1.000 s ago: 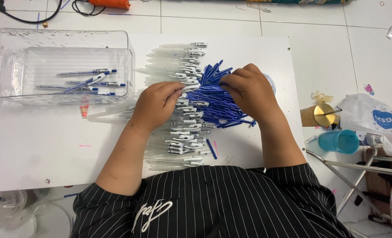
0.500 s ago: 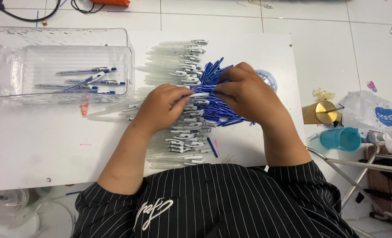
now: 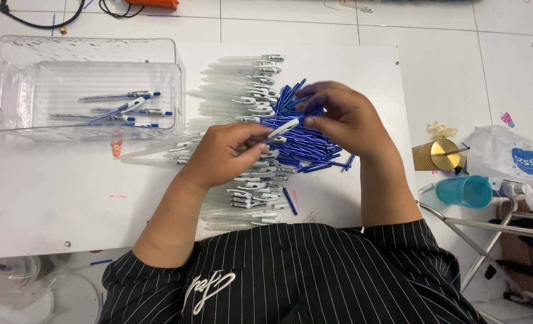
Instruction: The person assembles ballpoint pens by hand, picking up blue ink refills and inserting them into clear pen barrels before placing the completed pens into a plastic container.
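White board (image 3: 68,210) carries pen parts; left hand (image 3: 227,153) and right hand (image 3: 338,117) pinch one clear pen barrel (image 3: 283,128) between them, above the blue refill pile (image 3: 305,150).

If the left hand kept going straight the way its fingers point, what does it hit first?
Probably the right hand: the left hand points up-right along the pen barrel both pinch, above the pile of blue refills. Depth is unclear.

Both forearms come in from the bottom, elbows wide. Left hand (image 3: 227,150) is curled palm-down, right hand (image 3: 338,117) sits just above it, fingertips pinched and nearly meeting.
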